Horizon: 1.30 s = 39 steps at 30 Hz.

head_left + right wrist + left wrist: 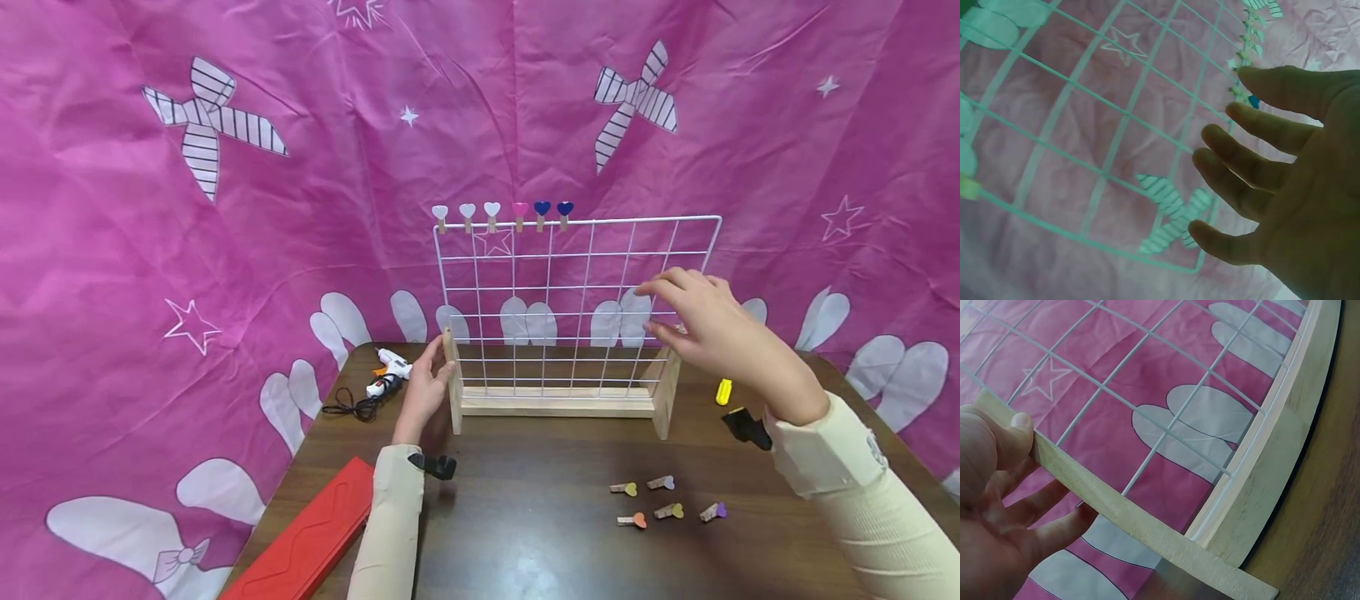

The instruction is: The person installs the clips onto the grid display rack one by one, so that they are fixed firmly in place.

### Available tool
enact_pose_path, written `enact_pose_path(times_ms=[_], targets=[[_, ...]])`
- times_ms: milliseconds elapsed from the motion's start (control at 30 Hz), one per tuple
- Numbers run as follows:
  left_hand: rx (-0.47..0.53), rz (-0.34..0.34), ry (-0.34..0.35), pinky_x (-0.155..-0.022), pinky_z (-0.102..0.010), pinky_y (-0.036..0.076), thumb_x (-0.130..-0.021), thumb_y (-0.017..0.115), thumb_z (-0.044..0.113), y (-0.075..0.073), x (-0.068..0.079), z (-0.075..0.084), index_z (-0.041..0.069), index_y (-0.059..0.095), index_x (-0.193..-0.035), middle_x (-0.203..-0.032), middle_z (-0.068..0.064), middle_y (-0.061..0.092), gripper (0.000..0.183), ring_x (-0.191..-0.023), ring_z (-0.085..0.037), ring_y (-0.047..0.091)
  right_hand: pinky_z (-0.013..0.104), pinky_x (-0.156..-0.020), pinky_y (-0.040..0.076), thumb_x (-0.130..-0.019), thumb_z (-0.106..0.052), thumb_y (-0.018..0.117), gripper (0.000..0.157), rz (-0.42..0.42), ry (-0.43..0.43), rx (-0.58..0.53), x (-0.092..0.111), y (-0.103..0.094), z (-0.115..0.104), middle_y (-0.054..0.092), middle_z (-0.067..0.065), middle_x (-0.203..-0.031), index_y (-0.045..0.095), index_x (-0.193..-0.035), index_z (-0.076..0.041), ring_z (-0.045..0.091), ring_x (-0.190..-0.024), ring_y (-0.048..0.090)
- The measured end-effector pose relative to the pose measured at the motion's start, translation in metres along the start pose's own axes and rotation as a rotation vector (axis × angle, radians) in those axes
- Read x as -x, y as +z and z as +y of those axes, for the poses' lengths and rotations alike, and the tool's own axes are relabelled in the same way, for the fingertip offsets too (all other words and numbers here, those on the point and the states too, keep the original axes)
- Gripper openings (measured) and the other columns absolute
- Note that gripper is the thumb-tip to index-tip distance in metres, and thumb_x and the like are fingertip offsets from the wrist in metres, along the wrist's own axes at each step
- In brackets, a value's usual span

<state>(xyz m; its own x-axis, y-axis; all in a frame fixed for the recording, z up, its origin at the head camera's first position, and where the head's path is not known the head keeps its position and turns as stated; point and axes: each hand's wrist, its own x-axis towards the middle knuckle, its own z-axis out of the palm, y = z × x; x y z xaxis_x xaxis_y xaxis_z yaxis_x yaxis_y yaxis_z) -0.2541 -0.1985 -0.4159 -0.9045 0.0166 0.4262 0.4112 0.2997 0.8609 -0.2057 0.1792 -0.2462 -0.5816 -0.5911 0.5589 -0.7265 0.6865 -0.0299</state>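
A white wire grid point(637, 220) stands upright in a wooden base point(555, 407) with a post at each end. My left hand point(423, 392) grips the left wooden post point(1122, 509), thumb on one face and fingers on the other. My right hand point(705, 321) is raised before the grid's right part, fingers spread and gently bent, holding nothing. Heart-topped clothespins line the left half of the top wire: white ones point(492, 210), a pink one point(520, 212) and two dark blue ones point(565, 209).
Several loose heart clothespins, such as an orange one point(633, 521) and a purple one point(714, 512), lie on the table point(517, 517) front right. A glue gun point(393, 364) with black cord is at back left, a red case point(307, 533) front left, a yellow item point(723, 392) right.
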Motion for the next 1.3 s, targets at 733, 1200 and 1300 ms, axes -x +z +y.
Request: enact_pose_path(times_ms=[733,1200,1300], targets=[[0.008,-0.010,-0.006,-0.099,-0.044,0.040,-0.089,0.050,-0.009,-0.001,-0.001,0.001,-0.009,0.033,-0.137,-0.129,-0.030,0.047,0.052,-0.120,-0.038,0.045,0.034,-0.060,0.044,-0.071,-0.011,0.076,0.027,-0.227,0.020,-0.082,0.118,0.081,0.016,0.054,-0.009,-0.090,0.063,-0.094,-0.018,0.010,-0.079,0.052],[-0.008,-0.016,0.022,-0.098,-0.045,0.041,-0.089,0.051,-0.009,-0.001,-0.003,-0.005,-0.011,0.033,-0.137,-0.128,-0.030,0.047,0.052,-0.120,-0.039,0.045,0.026,-0.051,0.038,-0.072,-0.008,0.074,0.018,-0.574,0.151,-0.243,0.156,0.136,0.029,0.053,-0.012,-0.076,0.062,-0.080,-0.020,0.005,-0.066,0.047],[-0.001,-0.006,0.018,-0.097,-0.043,0.042,-0.089,0.052,-0.007,0.001,-0.006,-0.021,-0.007,0.035,-0.138,-0.128,-0.028,0.048,0.052,-0.120,-0.036,0.046,0.024,-0.050,0.037,-0.070,-0.006,0.074,0.020,-0.587,0.155,-0.264,0.159,0.143,0.031,0.052,-0.013,-0.072,0.063,-0.078,-0.020,0.005,-0.063,0.046]])
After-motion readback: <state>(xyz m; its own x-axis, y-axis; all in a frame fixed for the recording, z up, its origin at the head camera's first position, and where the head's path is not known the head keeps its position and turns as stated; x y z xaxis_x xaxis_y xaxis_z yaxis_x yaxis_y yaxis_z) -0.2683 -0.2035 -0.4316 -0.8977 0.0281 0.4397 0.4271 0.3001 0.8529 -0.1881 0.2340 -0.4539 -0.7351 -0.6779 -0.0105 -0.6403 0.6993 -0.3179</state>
